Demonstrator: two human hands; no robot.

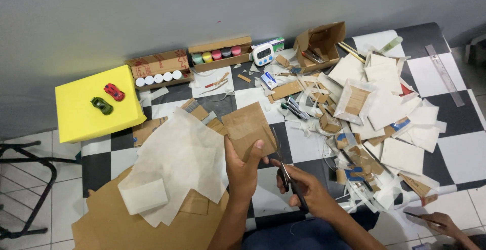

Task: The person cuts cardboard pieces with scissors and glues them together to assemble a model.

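My left hand (pixel 242 168) grips the lower edge of a brown cardboard sheet (pixel 245 124) held up over the checkered table (pixel 298 146). My right hand (pixel 304 184) holds black-handled scissors (pixel 284 166), the blades pointing up along the cardboard's right edge. Thin white paper sheets (pixel 177 161) lie just left of my left hand, on top of larger brown cardboard (pixel 121 224).
A yellow foam block (pixel 76 113) carries a red and a green toy car. Boxes of paint jars (pixel 157 77), a white timer (pixel 262 53), an open carton (pixel 319 42), a ruler (pixel 444 75) and heaps of paper and cardboard scraps (pixel 374 113) surround me. Another person's hand (pixel 440 224) holds a pen bottom right.
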